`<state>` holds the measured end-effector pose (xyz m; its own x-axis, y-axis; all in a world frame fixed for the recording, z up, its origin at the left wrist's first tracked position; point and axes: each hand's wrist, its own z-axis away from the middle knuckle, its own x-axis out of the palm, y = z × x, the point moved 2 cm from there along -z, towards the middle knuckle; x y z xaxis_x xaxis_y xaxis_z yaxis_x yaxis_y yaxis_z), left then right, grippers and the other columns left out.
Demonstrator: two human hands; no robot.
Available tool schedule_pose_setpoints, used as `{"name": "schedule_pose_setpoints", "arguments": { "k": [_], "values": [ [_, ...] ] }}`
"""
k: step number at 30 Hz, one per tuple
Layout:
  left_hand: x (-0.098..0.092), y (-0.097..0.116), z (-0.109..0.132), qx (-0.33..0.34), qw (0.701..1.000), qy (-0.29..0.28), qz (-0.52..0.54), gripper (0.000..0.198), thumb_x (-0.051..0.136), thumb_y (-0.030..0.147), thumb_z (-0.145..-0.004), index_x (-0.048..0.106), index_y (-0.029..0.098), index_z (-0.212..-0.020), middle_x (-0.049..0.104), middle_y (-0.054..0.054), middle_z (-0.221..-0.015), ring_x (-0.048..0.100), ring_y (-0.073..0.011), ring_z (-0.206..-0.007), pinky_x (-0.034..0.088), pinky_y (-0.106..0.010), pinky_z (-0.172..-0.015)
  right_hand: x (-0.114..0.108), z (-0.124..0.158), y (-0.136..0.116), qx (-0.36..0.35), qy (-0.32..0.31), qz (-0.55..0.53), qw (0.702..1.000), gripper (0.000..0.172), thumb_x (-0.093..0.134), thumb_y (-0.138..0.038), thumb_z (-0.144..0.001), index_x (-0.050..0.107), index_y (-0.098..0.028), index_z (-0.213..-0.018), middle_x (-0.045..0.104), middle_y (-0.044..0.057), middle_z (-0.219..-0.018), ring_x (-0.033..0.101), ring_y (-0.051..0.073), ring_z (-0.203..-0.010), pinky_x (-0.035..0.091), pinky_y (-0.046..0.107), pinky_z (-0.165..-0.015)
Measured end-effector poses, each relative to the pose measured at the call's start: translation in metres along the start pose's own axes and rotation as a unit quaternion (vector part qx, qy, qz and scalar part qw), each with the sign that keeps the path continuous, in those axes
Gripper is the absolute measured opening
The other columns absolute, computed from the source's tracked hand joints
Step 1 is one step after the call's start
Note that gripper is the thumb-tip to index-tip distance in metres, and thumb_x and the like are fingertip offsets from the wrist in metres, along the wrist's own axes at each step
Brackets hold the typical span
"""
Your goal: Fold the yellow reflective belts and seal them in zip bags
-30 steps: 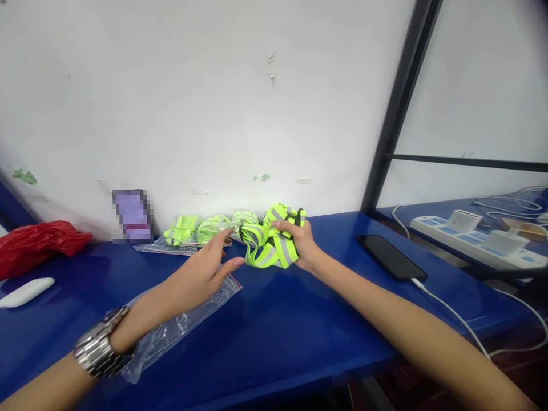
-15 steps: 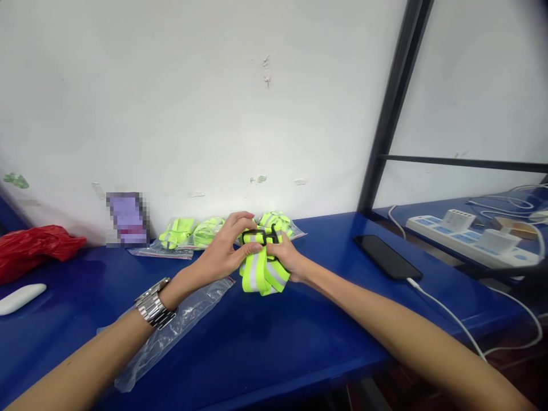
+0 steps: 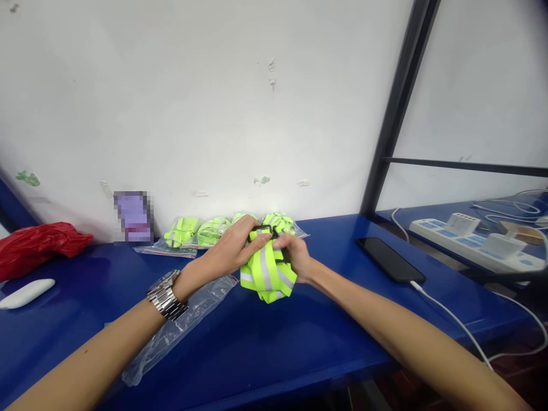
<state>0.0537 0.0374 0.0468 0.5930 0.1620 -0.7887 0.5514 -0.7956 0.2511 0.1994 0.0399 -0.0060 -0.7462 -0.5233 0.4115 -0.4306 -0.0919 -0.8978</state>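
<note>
A bundle of neon-yellow reflective strap (image 3: pixel 266 271) with silver stripes and black buckles is held up between my two hands, above the blue tabletop. My left hand (image 3: pixel 233 244), with a metal watch (image 3: pixel 168 295) on the wrist, grips its upper left, thumb across the front near a black buckle. On the right side of the bundle, my right hand (image 3: pixel 297 254) is closed with bent fingers around the strap; some of its fingertips are hidden behind it. A clear plastic zip bag (image 3: pixel 184 325) lies flat on the table beneath my left forearm.
Several bagged yellow straps (image 3: pixel 182 231) lie along the wall. To the left are a red plastic bag (image 3: pixel 43 245), a white oval object (image 3: pixel 28 293) and a propped, blurred phone (image 3: pixel 135 217). On the right, a black phone (image 3: pixel 390 260) with a cable lies near a power strip (image 3: pixel 475 242).
More strap now hangs over the bundle's front, and the buckle has shifted up under my left fingers. My right thumb has come to the front edge. The view has shifted slightly.
</note>
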Motion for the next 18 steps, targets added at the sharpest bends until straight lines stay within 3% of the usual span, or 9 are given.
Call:
{"name": "schedule_pose_setpoints", "arguments": {
  "k": [4, 8, 10, 12, 15, 18],
  "values": [
    [0.001, 0.000, 0.000, 0.014, 1.000, -0.008, -0.013, 0.031, 0.039, 0.046, -0.097, 0.050, 0.017, -0.094, 0.053, -0.004, -0.087, 0.051, -0.0170, -0.077, 0.043, -0.033, -0.071, 0.004, 0.003, -0.002, 0.041, -0.043, -0.022, 0.998, 0.035, 0.077, -0.035, -0.062, 0.065, -0.015, -0.088, 0.070, 0.004, -0.076, 0.065, 0.019, -0.068, 0.054, 0.034, -0.069],
    [-0.001, 0.001, 0.002, 0.000, 0.999, -0.033, 0.018, 0.041, 0.022, 0.043, -0.101, 0.055, 0.019, -0.112, 0.057, -0.009, -0.108, 0.055, -0.0197, -0.099, 0.046, -0.036, -0.088, 0.006, 0.003, 0.000, 0.008, -0.035, 0.024, 0.999, 0.044, 0.084, -0.021, -0.054, 0.065, -0.015, -0.093, 0.070, 0.003, -0.080, 0.068, 0.021, -0.072, 0.056, 0.036, -0.070],
    [-0.008, 0.001, 0.007, -0.055, 0.998, -0.026, -0.022, 0.050, 0.018, 0.047, -0.100, 0.049, 0.020, -0.129, 0.054, -0.012, -0.124, 0.054, -0.0235, -0.112, 0.044, -0.040, -0.095, 0.003, 0.000, 0.000, -0.024, -0.021, 0.043, 0.999, 0.042, 0.084, -0.021, -0.055, 0.065, -0.015, -0.092, 0.070, 0.004, -0.081, 0.068, 0.022, -0.073, 0.056, 0.037, -0.070],
    [-0.018, -0.001, 0.018, -0.147, 0.981, -0.030, -0.124, 0.065, 0.024, 0.060, -0.095, 0.040, 0.015, -0.140, 0.055, -0.019, -0.127, 0.056, -0.0318, -0.113, 0.045, -0.048, -0.092, -0.004, -0.003, -0.002, -0.053, 0.021, 0.051, 0.997, 0.043, 0.083, -0.023, -0.056, 0.066, -0.015, -0.094, 0.071, 0.005, -0.084, 0.069, 0.023, -0.075, 0.057, 0.038, -0.071],
    [-0.031, -0.007, 0.047, -0.260, 0.928, -0.102, -0.247, 0.094, 0.036, 0.077, -0.081, 0.035, 0.007, -0.145, 0.065, -0.027, -0.108, 0.064, -0.0421, -0.095, 0.048, -0.051, -0.074, -0.015, -0.007, -0.006, -0.080, 0.110, 0.042, 0.990, 0.043, 0.082, -0.026, -0.055, 0.065, -0.016, -0.094, 0.071, 0.005, -0.085, 0.068, 0.023, -0.074, 0.057, 0.039, -0.068],
    [-0.030, -0.010, 0.076, -0.260, 0.902, -0.209, -0.276, 0.104, 0.040, 0.084, -0.072, 0.030, 0.014, -0.149, 0.064, -0.030, -0.113, 0.067, -0.0448, -0.083, 0.048, -0.051, -0.064, -0.018, -0.008, -0.007, -0.095, 0.152, 0.022, 0.984, 0.041, 0.082, -0.027, -0.055, 0.065, -0.016, -0.091, 0.071, 0.005, -0.082, 0.067, 0.023, -0.070, 0.056, 0.039, -0.064]
  ]
}}
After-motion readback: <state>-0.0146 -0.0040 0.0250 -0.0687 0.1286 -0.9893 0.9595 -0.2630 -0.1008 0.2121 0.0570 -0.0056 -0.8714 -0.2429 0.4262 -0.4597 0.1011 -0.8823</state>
